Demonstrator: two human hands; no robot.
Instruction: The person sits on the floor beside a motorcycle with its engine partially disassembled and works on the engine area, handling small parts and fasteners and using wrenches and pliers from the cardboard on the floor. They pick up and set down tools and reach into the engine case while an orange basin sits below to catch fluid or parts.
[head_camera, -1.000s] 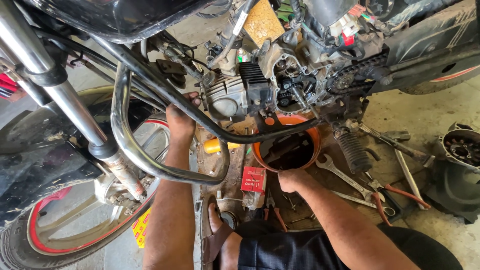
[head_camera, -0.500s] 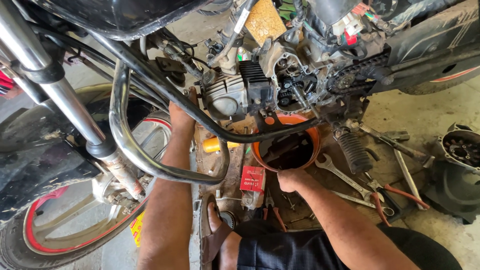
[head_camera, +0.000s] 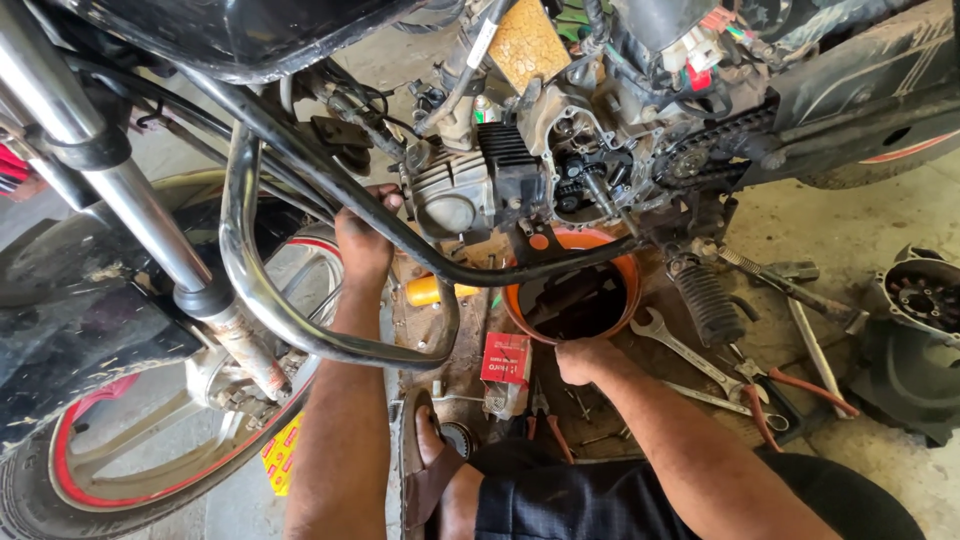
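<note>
While the left hand (head_camera: 362, 238) reaches up beside the engine cylinder (head_camera: 452, 200), its fingers curl over the black frame tube (head_camera: 400, 235) that runs in front of it; grip looks closed on the tube, though the fingertips are partly hidden. Right hand (head_camera: 583, 360) rests on the near rim of the orange drain pan (head_camera: 628, 285), fingers bent over the edge, grasping it. Pan sits on the floor directly under the open crankcase (head_camera: 585, 185), dark oil inside.

Risk, as judged: pan is held at one point only; a pull or tilt from that rim could slop oil over the near edge onto the hand and the small red box (head_camera: 506, 358) just beside it. Loose spanners (head_camera: 680, 350) and red-handled pliers (head_camera: 790, 395) lie to the right of the right hand, close enough to be knocked. A bare foot in a sandal (head_camera: 425, 460) lies between the two forearms, near any spill.
</note>
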